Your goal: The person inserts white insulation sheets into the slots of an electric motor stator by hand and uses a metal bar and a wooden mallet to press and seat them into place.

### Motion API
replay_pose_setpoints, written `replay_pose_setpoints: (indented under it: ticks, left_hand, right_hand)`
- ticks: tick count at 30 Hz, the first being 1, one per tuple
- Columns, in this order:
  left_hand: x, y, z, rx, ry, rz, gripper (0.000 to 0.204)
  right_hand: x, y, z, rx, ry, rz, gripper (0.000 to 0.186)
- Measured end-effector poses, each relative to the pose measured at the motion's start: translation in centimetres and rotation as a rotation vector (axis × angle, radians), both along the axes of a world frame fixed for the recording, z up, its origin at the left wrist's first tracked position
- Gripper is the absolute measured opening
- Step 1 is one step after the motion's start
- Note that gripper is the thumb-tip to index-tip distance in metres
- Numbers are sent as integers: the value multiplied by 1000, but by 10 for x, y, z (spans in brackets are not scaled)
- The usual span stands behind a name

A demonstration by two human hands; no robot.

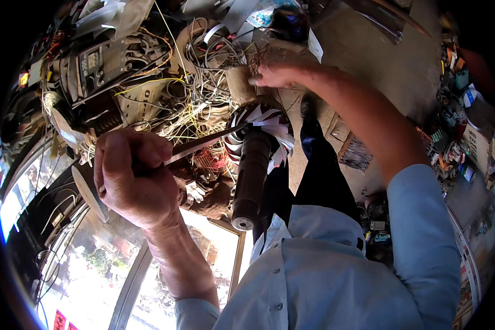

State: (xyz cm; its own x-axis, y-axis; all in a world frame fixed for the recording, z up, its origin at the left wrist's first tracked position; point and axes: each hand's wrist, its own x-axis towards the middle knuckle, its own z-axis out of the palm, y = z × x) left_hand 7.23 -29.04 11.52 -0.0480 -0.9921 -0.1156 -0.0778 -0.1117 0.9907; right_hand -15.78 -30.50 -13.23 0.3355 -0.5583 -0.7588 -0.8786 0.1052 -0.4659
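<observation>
A motor armature [280, 128] stands before me, with white slips fanned around its slotted core. Its thick dark shaft [251, 181] points toward me. My left hand [139, 179] is closed around a long, tapered metal blade [206, 144], whose tip reaches the white slips close to the shaft. The blade's handle is hidden in my fist. Beyond the core, my right hand [278, 74] has its fingers curled beside a tan cylindrical piece [240, 84]. Whatever its fingertips pinch, if anything, is too small to make out.
Tangled wires [190, 113] crowd the bench left of the armature. A dark boxy device with a panel [100, 65] lies at the back left. Mixed parts [451, 137] are piled at the right. Bright window panes [102, 258] fill the lower left.
</observation>
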Motion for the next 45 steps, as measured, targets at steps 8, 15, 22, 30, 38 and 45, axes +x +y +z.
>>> replay_pose_setpoints:
  ticks: [8,15,22,30,38,45]
  left_hand:
    - [-9,-17,-4,30,89,-73,34]
    - [-29,-22,-4,-10,110,-38,23]
    - [-24,4,-5,-134,161,-146,22]
    - [-15,55,6,-296,172,-335,14]
    - [-17,51,42,-351,238,-605,23]
    - [-22,49,42,-297,223,-771,31]
  right_hand:
    - [-1,10,-28,5,11,-13,60]
    - [3,30,-57,-115,-54,-38,56]
    - [-26,110,-51,-91,-127,-549,33]
    - [-7,258,-8,-66,-24,-1072,44]
    - [84,277,4,-288,58,-1237,81]
    - [97,236,-12,-419,146,-1001,96]
